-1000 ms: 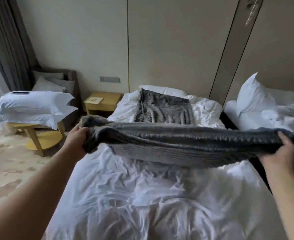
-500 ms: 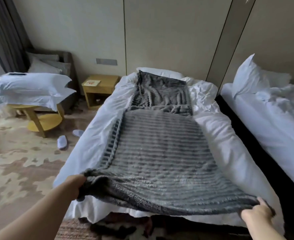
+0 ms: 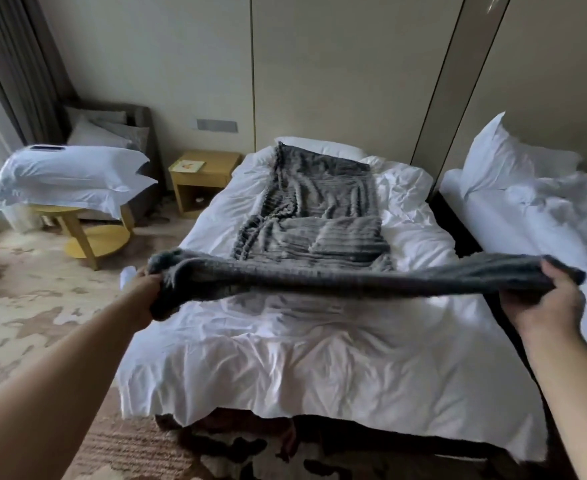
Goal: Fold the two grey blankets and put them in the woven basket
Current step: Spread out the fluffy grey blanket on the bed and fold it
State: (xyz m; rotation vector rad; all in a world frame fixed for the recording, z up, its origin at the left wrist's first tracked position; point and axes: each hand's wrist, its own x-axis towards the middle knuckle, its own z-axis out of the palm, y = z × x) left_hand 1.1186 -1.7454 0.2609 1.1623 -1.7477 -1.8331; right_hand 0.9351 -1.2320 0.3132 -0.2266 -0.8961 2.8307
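A grey ribbed blanket (image 3: 337,277) stretches level in the air across the foot half of the white bed (image 3: 319,358). My left hand (image 3: 146,291) grips its bunched left end and my right hand (image 3: 548,299) grips its right end. The second grey blanket (image 3: 316,209) lies rumpled lengthwise on the upper half of the bed, reaching the pillow. No woven basket is in view.
A second bed (image 3: 544,216) with white bedding stands at the right across a narrow dark gap. A yellow nightstand (image 3: 202,181) sits left of the bed. Pillows (image 3: 74,178) rest on a round yellow table (image 3: 91,233). Patterned carpet covers the floor at left.
Half a second ago the blanket lay spread flat down the bed with my hands low at its near edge. Both hands have lifted it and drawn it taut in the air again.
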